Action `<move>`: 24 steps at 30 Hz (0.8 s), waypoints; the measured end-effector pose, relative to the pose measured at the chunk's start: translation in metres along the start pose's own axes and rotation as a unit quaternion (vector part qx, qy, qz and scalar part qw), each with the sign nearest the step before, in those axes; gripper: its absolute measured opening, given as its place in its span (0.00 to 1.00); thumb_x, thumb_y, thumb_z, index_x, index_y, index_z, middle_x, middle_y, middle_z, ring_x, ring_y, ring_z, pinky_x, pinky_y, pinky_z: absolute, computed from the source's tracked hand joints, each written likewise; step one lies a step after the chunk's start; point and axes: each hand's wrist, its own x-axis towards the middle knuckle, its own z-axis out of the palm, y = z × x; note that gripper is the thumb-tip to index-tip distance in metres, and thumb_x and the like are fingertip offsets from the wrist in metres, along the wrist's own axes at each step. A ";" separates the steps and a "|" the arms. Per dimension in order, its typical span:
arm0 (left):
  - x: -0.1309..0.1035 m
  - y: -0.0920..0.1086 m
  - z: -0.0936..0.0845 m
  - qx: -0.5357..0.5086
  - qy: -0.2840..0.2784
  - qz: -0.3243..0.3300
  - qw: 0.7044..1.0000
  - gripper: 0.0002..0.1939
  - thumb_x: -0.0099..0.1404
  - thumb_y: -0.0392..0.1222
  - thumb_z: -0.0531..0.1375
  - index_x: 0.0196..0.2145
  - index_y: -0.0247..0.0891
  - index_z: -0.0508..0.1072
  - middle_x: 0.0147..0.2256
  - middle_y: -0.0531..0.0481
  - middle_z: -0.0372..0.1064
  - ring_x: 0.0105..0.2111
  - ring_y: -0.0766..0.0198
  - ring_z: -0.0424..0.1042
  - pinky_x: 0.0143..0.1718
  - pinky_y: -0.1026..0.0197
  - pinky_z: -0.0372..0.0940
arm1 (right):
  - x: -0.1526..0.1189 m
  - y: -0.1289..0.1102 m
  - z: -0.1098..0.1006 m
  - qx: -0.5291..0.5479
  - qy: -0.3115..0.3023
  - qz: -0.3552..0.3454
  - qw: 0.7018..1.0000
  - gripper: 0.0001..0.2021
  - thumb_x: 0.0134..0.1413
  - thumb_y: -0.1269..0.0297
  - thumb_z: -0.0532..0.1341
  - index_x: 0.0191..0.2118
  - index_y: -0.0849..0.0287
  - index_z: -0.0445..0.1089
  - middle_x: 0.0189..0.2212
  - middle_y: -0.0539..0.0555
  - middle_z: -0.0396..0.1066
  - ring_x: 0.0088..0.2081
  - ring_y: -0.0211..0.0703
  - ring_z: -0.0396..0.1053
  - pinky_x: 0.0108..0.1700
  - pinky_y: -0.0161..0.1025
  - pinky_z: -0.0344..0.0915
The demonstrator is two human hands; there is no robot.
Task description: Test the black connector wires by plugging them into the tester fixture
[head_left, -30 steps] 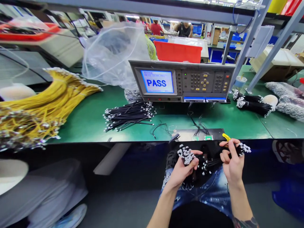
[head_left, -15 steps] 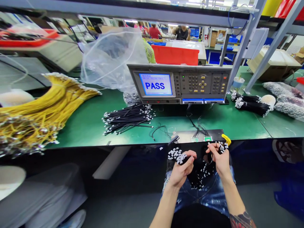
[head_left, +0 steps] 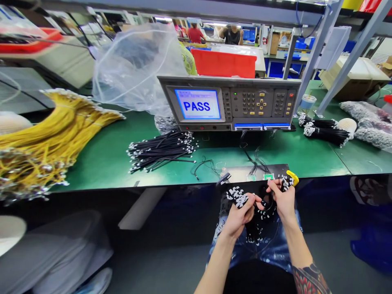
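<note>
My left hand (head_left: 240, 216) is closed around a bundle of black cables with white connectors (head_left: 237, 197). Its thumb and fingertips are pinched toward my right hand. My right hand (head_left: 284, 202), also closed, has another cluster of white-ended black cables (head_left: 286, 183) by its fingers, and its fingertips are just below a small green circuit board (head_left: 268, 177) at the bench edge. A black cable loops between the two hands. More cables (head_left: 255, 232) hang over my lap. A second small green board (head_left: 251, 178) sits left of the first; wires lead from both toward the tester (head_left: 228, 102), whose screen reads PASS.
Loose black cables (head_left: 161, 151) lie left of the tester, with yellow cables (head_left: 58, 134) farther left. Tied black bundles (head_left: 326, 132) rest at right. A yellow-handled clamp (head_left: 293, 177) is at the bench edge. A person's grey-clothed leg (head_left: 67, 253) is at lower left.
My left hand has shifted right, closer to my right hand. My right hand has moved slightly up toward the green board. The camera view has shifted a little; the screen still reads PASS.
</note>
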 end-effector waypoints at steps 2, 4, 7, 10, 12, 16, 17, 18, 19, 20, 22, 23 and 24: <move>0.002 0.000 0.001 0.023 0.021 0.015 0.999 0.25 0.55 0.62 0.71 0.32 0.33 0.78 0.22 0.51 0.73 0.14 0.78 0.46 0.17 0.66 0.38 | 0.001 -0.003 0.001 0.005 -0.004 0.009 1.000 0.19 0.40 0.50 0.76 0.26 0.59 0.73 0.16 0.50 0.71 0.15 0.35 0.60 0.17 0.34 0.55; 0.006 0.001 0.002 0.044 0.052 0.031 0.997 0.23 0.56 0.60 0.71 0.33 0.33 0.79 0.21 0.52 0.71 0.14 0.77 0.47 0.17 0.66 0.38 | 0.001 -0.004 0.004 0.012 0.001 0.014 1.000 0.19 0.39 0.50 0.76 0.26 0.60 0.73 0.16 0.50 0.71 0.13 0.32 0.53 0.15 0.34 0.48; 0.013 0.001 0.002 0.060 0.099 0.061 0.991 0.23 0.56 0.58 0.71 0.34 0.32 0.80 0.20 0.54 0.69 0.14 0.77 0.47 0.17 0.66 0.37 | -0.001 -0.002 0.007 0.017 0.025 -0.003 1.000 0.19 0.40 0.50 0.75 0.27 0.61 0.73 0.17 0.52 0.73 0.13 0.31 0.53 0.16 0.34 0.45; 0.021 0.001 0.003 0.082 0.131 0.091 0.984 0.22 0.55 0.57 0.71 0.32 0.32 0.80 0.19 0.54 0.68 0.14 0.76 0.47 0.16 0.66 0.39 | -0.004 0.001 0.009 0.026 0.034 -0.009 0.999 0.19 0.41 0.51 0.74 0.28 0.62 0.75 0.18 0.54 0.75 0.14 0.31 0.54 0.17 0.33 0.46; 0.026 0.000 0.004 0.099 0.142 0.101 0.980 0.21 0.55 0.56 0.71 0.31 0.32 0.81 0.19 0.54 0.68 0.14 0.75 0.50 0.16 0.66 0.41 | -0.005 0.003 0.010 0.043 0.030 0.005 0.999 0.20 0.40 0.51 0.75 0.29 0.63 0.75 0.18 0.54 0.75 0.13 0.30 0.51 0.17 0.33 0.45; 0.031 -0.001 0.005 0.117 0.162 0.107 0.974 0.18 0.56 0.55 0.70 0.29 0.35 0.81 0.19 0.54 0.69 0.15 0.72 0.56 0.16 0.66 0.46 | -0.005 0.004 0.009 0.056 0.028 0.018 0.998 0.20 0.39 0.50 0.76 0.29 0.63 0.75 0.19 0.54 0.76 0.13 0.29 0.50 0.17 0.33 0.44; 0.032 -0.002 0.005 0.119 0.167 0.107 0.973 0.18 0.57 0.55 0.70 0.29 0.35 0.81 0.18 0.54 0.68 0.16 0.72 0.56 0.16 0.66 0.46 | -0.005 0.004 0.008 0.051 0.027 0.015 0.998 0.20 0.39 0.50 0.76 0.29 0.63 0.75 0.19 0.54 0.76 0.14 0.30 0.52 0.17 0.33 0.46; 0.033 -0.002 0.005 0.118 0.172 0.107 0.972 0.18 0.57 0.55 0.70 0.28 0.35 0.81 0.18 0.54 0.68 0.15 0.72 0.56 0.16 0.66 0.45 | -0.005 0.004 0.008 0.045 0.025 0.011 0.999 0.20 0.39 0.50 0.76 0.29 0.63 0.75 0.19 0.54 0.76 0.14 0.32 0.55 0.18 0.34 0.48; 0.033 -0.002 0.005 0.116 0.175 0.106 0.972 0.18 0.57 0.55 0.69 0.28 0.35 0.80 0.18 0.54 0.68 0.15 0.73 0.55 0.16 0.65 0.44 | -0.004 0.004 0.007 0.038 0.023 0.006 0.999 0.20 0.40 0.50 0.75 0.29 0.62 0.75 0.19 0.54 0.76 0.15 0.33 0.58 0.18 0.34 0.51; 0.033 -0.002 0.005 0.110 0.177 0.105 0.972 0.18 0.57 0.55 0.70 0.28 0.35 0.80 0.18 0.55 0.67 0.14 0.73 0.53 0.16 0.65 0.43 | -0.004 0.005 0.006 0.029 0.019 0.000 0.999 0.20 0.41 0.49 0.75 0.29 0.62 0.75 0.19 0.53 0.76 0.16 0.35 0.60 0.19 0.35 0.53; 0.034 -0.002 0.005 0.093 0.175 0.102 0.975 0.19 0.55 0.55 0.70 0.28 0.34 0.81 0.18 0.55 0.67 0.14 0.75 0.50 0.16 0.65 0.40 | -0.003 0.005 0.005 0.017 0.012 -0.012 1.000 0.20 0.42 0.48 0.75 0.29 0.61 0.75 0.19 0.53 0.76 0.18 0.38 0.65 0.21 0.36 0.58; 0.034 -0.001 0.006 0.085 0.173 0.101 0.976 0.19 0.54 0.55 0.71 0.28 0.33 0.81 0.17 0.56 0.66 0.14 0.75 0.48 0.16 0.65 0.40 | -0.002 0.006 0.004 0.014 0.009 -0.014 1.000 0.20 0.43 0.48 0.74 0.29 0.61 0.75 0.20 0.53 0.76 0.18 0.39 0.66 0.22 0.36 0.60; 0.034 0.000 0.006 0.079 0.170 0.099 0.977 0.19 0.54 0.55 0.71 0.28 0.33 0.81 0.17 0.56 0.66 0.14 0.76 0.48 0.16 0.65 0.39 | -0.002 0.006 0.004 0.015 0.007 -0.014 1.000 0.19 0.43 0.49 0.74 0.30 0.61 0.75 0.20 0.53 0.76 0.19 0.40 0.67 0.22 0.37 0.62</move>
